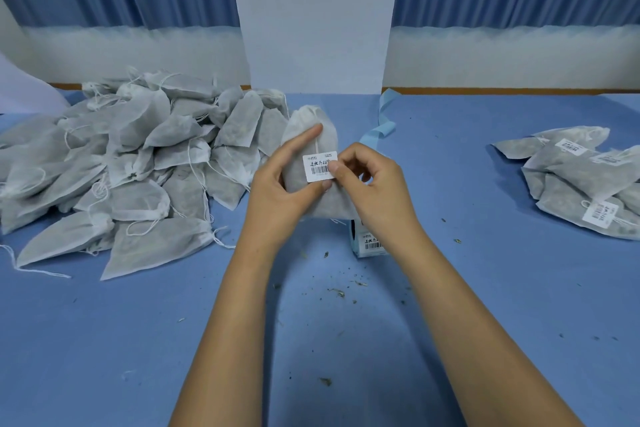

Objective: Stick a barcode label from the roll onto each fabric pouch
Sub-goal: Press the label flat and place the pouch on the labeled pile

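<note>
Above the middle of the blue table I hold one white fabric pouch (323, 199) upright. My left hand (282, 184) grips it from the left, index finger stretched up along its front and thumb under the label. A white barcode label (319, 166) lies on the pouch's front. My right hand (369, 180) pinches the label's right edge with thumb and curled fingers. The label roll (370, 244), blue-backed with a barcode showing, stands on the table just below my right hand, partly hidden by it.
A large heap of unlabelled pouches (131, 163) with loose drawstrings fills the left of the table. A small pile of labelled pouches (585, 180) lies at the right. A blue strip of backing paper (381, 125) curls behind my hands. Herb crumbs (341, 293) dot the table (138, 340).
</note>
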Demonstrator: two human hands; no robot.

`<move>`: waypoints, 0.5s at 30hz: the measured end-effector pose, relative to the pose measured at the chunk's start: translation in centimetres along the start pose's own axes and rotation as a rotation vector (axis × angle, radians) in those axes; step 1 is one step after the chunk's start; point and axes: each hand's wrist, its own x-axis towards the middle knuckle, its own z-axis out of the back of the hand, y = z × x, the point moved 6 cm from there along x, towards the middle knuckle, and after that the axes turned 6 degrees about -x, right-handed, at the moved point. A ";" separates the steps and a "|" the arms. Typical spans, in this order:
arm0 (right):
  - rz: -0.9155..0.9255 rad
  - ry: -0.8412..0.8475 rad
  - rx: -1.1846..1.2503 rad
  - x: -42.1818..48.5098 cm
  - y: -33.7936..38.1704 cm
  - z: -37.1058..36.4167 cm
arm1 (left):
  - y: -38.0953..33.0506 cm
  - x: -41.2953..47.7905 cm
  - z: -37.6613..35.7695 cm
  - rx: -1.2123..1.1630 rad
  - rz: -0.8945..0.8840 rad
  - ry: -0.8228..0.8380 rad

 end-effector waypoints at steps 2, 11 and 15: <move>-0.003 -0.035 -0.016 0.0 -0.1 0.2 | 0.0 -0.1 -0.2 -0.019 -0.013 0.052; -0.005 -0.220 -0.251 -0.2 -0.6 1.4 | 0.2 -0.1 -0.4 -0.030 -0.034 -0.001; -0.097 -0.244 -0.223 -0.3 -1.4 1.7 | 0.3 -0.1 -0.4 -0.032 -0.036 0.023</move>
